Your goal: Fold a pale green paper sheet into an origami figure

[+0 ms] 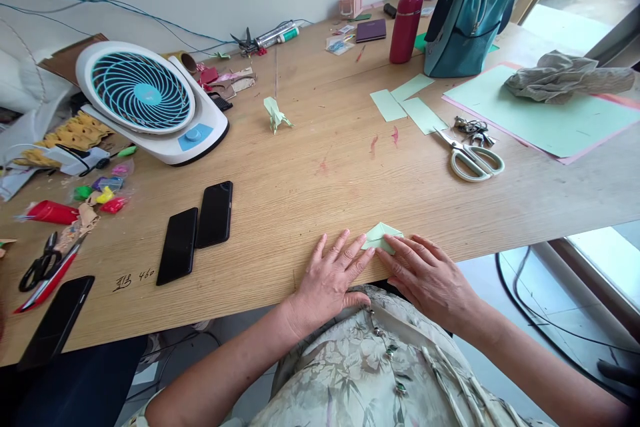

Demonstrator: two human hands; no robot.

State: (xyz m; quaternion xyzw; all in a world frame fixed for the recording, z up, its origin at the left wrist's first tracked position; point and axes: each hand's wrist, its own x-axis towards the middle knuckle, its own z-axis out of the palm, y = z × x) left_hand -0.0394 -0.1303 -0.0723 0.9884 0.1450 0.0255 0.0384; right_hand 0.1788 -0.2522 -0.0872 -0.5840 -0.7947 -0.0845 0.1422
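A small folded piece of pale green paper [381,232] lies flat at the table's near edge, its top coming to a point. My left hand [333,277] rests on the wood with fingers spread, the fingertips touching the paper's left side. From the right, my right hand [430,273] presses its fingers down on the paper, stretched out rather than curled. Some of the paper is hidden beneath the fingers. Farther off stands a folded green paper figure [275,115]. Several cut green paper strips [387,105] lie beyond my right hand, close to white-handled scissors [475,161].
A white and blue fan [150,97] stands at the left, with two black phones [177,245] in front of it. Keys [474,130] lie beside large green sheets [540,113]. A red flask [406,28] and a teal backpack [467,20] stand at the back right.
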